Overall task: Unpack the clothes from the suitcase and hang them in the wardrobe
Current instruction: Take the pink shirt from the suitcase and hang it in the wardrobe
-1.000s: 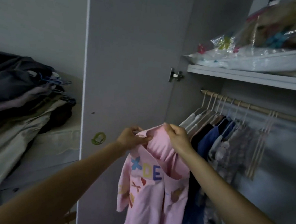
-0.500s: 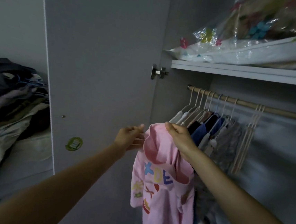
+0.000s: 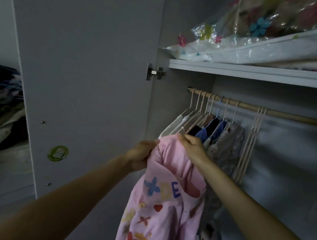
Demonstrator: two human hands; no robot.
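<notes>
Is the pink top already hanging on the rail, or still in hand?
In hand. Left hand and right hand grip the pink top at its top, below the rail; no hanger visible in it.

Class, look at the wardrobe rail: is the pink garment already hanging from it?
No: the pink garment is held below the rail by the left hand and right hand.
</notes>
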